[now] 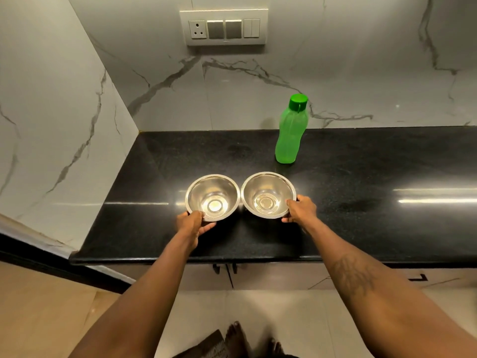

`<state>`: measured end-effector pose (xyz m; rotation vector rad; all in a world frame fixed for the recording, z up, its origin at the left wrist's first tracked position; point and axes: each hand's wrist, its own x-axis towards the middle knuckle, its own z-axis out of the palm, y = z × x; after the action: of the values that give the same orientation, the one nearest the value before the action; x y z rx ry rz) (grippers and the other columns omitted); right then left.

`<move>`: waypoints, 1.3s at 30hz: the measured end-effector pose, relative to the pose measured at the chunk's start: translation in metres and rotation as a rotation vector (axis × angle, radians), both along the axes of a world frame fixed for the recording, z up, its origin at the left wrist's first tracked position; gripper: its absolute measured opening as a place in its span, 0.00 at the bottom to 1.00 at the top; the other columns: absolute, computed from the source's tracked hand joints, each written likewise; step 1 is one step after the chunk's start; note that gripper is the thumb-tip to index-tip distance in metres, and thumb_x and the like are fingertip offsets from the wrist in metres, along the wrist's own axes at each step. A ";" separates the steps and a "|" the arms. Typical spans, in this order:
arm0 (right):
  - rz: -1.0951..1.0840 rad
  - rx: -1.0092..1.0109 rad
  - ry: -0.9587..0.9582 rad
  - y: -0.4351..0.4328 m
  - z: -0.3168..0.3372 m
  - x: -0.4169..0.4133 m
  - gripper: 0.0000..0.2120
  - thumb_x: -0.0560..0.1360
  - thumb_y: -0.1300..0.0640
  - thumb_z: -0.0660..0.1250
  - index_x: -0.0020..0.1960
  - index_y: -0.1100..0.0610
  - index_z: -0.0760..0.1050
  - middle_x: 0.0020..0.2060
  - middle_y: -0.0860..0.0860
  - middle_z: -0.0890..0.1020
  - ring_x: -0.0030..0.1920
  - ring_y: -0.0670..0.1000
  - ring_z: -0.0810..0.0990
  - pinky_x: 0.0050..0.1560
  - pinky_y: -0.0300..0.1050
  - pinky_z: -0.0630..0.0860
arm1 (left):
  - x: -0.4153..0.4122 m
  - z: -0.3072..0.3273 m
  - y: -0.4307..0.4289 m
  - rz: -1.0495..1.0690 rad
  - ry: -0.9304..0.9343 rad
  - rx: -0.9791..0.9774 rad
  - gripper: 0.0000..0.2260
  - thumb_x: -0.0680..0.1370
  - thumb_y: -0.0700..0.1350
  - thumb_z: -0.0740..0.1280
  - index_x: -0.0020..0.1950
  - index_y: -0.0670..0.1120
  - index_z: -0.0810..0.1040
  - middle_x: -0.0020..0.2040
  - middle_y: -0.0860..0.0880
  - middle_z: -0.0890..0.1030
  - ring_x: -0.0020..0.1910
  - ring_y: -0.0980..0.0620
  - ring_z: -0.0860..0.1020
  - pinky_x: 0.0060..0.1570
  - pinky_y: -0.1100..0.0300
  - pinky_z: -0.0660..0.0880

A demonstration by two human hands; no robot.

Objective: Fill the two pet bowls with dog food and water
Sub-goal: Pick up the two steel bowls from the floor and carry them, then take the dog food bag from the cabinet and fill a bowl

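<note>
Two shiny steel pet bowls stand side by side, rims touching, on the black stone counter (361, 177). Both bowls look bare inside. My left hand (192, 223) grips the near rim of the left bowl (212, 196). The near right rim of the right bowl (268, 193) is held by my right hand (300, 209). A green plastic bottle (291, 130) with a closed green cap stands upright behind the right bowl, apart from it. No dog food is in view.
White marble walls close the counter at the back and on the left. A switch panel with a socket (224, 27) sits high on the back wall. Cabinet doors (229, 276) lie below the counter's front edge, with tiled floor under my feet.
</note>
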<state>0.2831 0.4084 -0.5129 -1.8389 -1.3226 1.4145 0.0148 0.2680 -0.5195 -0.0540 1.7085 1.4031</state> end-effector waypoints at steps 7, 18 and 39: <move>0.017 0.036 -0.089 0.003 0.000 -0.001 0.14 0.81 0.48 0.67 0.52 0.61 0.77 0.47 0.59 0.82 0.36 0.57 0.86 0.33 0.50 0.85 | -0.009 0.007 0.000 -0.114 0.125 -0.162 0.15 0.79 0.43 0.72 0.63 0.40 0.76 0.55 0.37 0.83 0.50 0.38 0.84 0.41 0.44 0.84; 0.282 0.399 -0.471 0.016 0.041 -0.021 0.20 0.78 0.47 0.66 0.64 0.59 0.76 0.59 0.59 0.81 0.59 0.61 0.80 0.57 0.53 0.76 | -0.003 0.077 0.028 -0.374 0.870 -0.287 0.26 0.76 0.50 0.73 0.72 0.46 0.76 0.67 0.41 0.80 0.67 0.40 0.76 0.63 0.50 0.74; 0.298 1.484 -0.148 0.050 0.299 -0.128 0.23 0.73 0.55 0.74 0.66 0.59 0.76 0.65 0.56 0.79 0.66 0.56 0.76 0.68 0.50 0.75 | 0.026 0.341 0.153 -0.147 0.689 0.460 0.22 0.71 0.65 0.72 0.55 0.50 0.82 0.55 0.46 0.85 0.55 0.45 0.83 0.57 0.48 0.82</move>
<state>0.1547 0.4585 -0.2140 -0.7146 -1.9237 0.0863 0.0403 0.4207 -0.1788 0.8805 1.8084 1.7858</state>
